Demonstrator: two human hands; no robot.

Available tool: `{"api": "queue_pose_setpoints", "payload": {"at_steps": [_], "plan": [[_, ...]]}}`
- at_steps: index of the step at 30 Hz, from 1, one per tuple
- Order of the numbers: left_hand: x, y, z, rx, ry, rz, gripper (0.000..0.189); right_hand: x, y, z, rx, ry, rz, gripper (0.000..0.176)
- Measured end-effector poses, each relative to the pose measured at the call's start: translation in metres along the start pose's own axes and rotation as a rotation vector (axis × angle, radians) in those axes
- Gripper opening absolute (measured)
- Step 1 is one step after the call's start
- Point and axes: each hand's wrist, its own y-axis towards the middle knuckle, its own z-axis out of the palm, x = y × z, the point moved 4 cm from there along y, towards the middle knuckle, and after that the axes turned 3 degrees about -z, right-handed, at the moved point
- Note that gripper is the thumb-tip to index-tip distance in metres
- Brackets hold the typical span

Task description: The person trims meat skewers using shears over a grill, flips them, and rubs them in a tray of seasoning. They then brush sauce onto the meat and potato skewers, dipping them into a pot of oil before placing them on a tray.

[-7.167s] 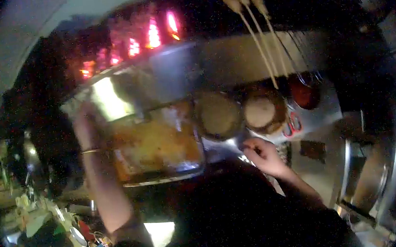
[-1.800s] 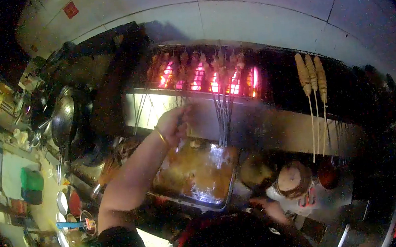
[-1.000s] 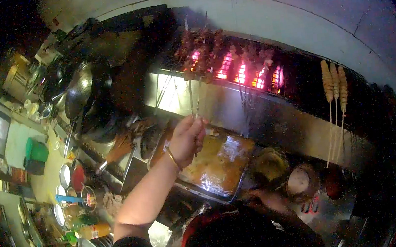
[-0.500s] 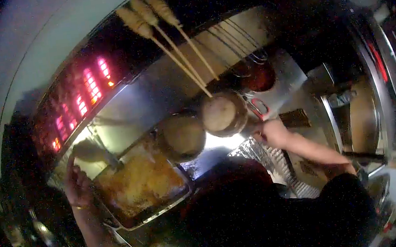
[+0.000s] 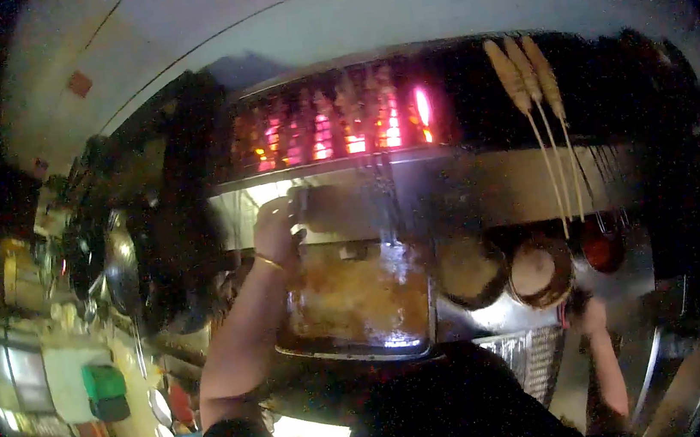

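My left hand (image 5: 277, 232), with a thin gold band at the wrist, is raised at the metal ledge (image 5: 340, 211) below the glowing grill. Its fingers are closed near a small greyish thing that I cannot make out. Just below lies a rectangular tray (image 5: 360, 304) coated with yellow-brown liquid or grease. My right hand (image 5: 589, 317) is low on the right, blurred, its fingers curled round something dark and indistinct. Beside it stand a round pot with pale contents (image 5: 536, 271) and another round pot with brownish contents (image 5: 470, 274).
Several skewers of meat (image 5: 354, 101) lie over the red-hot grill (image 5: 321, 140). Three long sticks with pale, wrapped food (image 5: 524, 78) lean at the right. A bowl of red sauce (image 5: 602, 252) and a foil-like ridged tray (image 5: 530, 358) are nearby. Pans (image 5: 120, 262) hang at left.
My view has swung left, bringing more of the grill into sight. My left hand has moved from the tray's left side up to the ledge. My right hand stays near the pots.
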Motion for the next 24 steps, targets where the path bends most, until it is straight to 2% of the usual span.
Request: {"api": "queue_pose_setpoints", "payload": {"at_steps": [2, 3, 4, 7, 9, 10, 12, 14, 16, 18, 20, 24], "plan": [[-0.004, -0.001, -0.004, 0.0, 0.036, 0.055, 0.022, 0.025, -0.013, -0.037, 0.177, 0.462, 0.066, 0.04], [-0.006, -0.001, -0.006, -0.02, 0.03, 0.065, 0.021, 0.062, -0.034, -0.067, 0.482, 0.809, 0.291, 0.044], [-0.008, -0.003, -0.008, -0.037, 0.026, 0.072, 0.02, 0.072, -0.054, -0.073, 0.624, 1.015, 0.494, 0.042], [-0.013, -0.013, -0.008, -0.003, -0.047, 0.138, 0.017, 0.077, -0.106, -0.097, 0.481, 1.165, 0.502, 0.037], [-0.017, -0.024, -0.009, 0.059, -0.077, 0.2, 0.017, 0.149, -0.115, -0.142, 0.293, 1.135, 0.334, 0.022], [-0.019, -0.032, -0.011, 0.078, -0.049, 0.223, 0.017, 0.194, -0.105, -0.169, 0.288, 1.137, 0.205, 0.017], [-0.022, -0.046, -0.015, 0.122, 0.011, 0.272, 0.018, 0.193, -0.097, -0.159, 0.251, 0.944, 0.11, 0.017], [-0.02, -0.061, -0.02, 0.133, 0.036, 0.324, 0.02, 0.239, -0.08, -0.183, 0.216, 0.797, -0.04, 0.018], [-0.017, -0.08, -0.022, 0.142, 0.058, 0.386, 0.022, 0.305, -0.04, -0.213, 0.011, 0.686, -0.318, 0.021], [-0.016, -0.095, -0.027, 0.161, 0.09, 0.427, 0.024, 0.333, -0.01, -0.217, -0.215, 0.493, -0.525, 0.031], [-0.018, -0.108, -0.033, 0.178, 0.137, 0.432, 0.024, 0.402, 0.022, -0.252, -0.193, 0.529, -0.622, 0.04], [-0.018, -0.129, -0.044, 0.205, 0.164, 0.459, 0.023, 0.461, 0.065, -0.261, 0.134, 0.741, -0.653, 0.036]]}}
